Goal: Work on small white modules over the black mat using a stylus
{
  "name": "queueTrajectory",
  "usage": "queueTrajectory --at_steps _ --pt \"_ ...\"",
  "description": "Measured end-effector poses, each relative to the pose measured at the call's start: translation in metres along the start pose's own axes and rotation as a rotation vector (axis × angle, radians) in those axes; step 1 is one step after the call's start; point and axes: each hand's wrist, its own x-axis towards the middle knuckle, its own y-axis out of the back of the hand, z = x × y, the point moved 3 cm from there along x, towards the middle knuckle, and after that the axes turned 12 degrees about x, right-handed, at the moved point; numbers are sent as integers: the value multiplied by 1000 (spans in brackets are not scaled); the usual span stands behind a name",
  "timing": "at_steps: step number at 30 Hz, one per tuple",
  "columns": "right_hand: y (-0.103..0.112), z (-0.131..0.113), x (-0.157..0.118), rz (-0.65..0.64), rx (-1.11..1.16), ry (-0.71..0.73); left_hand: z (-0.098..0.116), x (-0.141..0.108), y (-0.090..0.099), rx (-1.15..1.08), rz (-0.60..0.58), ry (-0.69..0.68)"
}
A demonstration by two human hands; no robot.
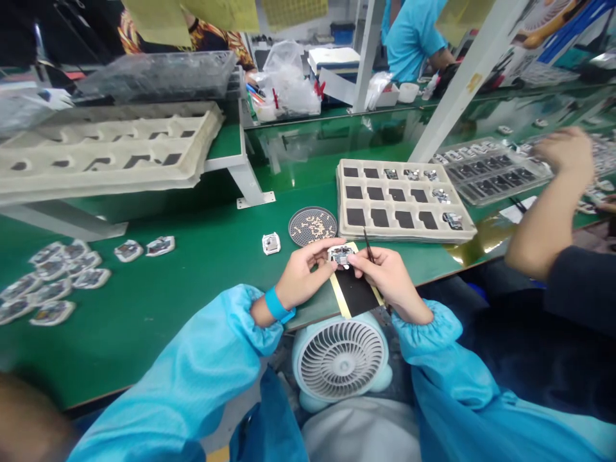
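Observation:
My left hand (pixel 308 274), with a blue band at the wrist, grips the left side of a small white-framed electronic module (pixel 341 255). From the other side, my right hand (pixel 392 281) has its fingertips at the module's right edge. Dark tweezers (pixel 367 244) stick up out of that same hand, closed round them. Below the module lies a black pad (pixel 357 292) with yellow edges, at the bench's front edge. Just beyond my hands sits a round grey dish (pixel 296 226) of tiny pale pieces. Another white-framed module (pixel 271 243) lies left of the dish.
A beige compartment tray (pixel 409 200) with several modules stands behind my right hand. Loose modules (pixel 52 273) lie at the left, near a raised shelf with beige trays (pixel 202 144). A co-worker's arm (pixel 543 218) reaches in from the right. A fan (pixel 342 362) is below the bench edge.

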Motion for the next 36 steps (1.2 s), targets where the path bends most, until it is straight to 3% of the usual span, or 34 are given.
queueTrajectory --at_steps 9,11,15,19,25,28,31,36 --pt "1 3 0 54 -21 66 4 -1 2 355 94 -97" --pt "1 3 0 93 -38 138 5 -1 1 295 77 -32" --pt "2 4 -2 71 -77 224 5 -1 -4 -46 -33 129" --pt "4 6 -3 77 -47 241 5 1 -6 -224 -109 217" --pt "1 7 -3 49 -17 169 1 3 -5 -394 -132 307" --pt "3 8 -5 103 -45 172 1 3 -7 -387 -158 300" --pt "3 10 -5 122 -70 187 0 2 -9 -222 -104 244" --pt "0 10 -4 22 -42 178 -2 -1 -11 -73 9 192"
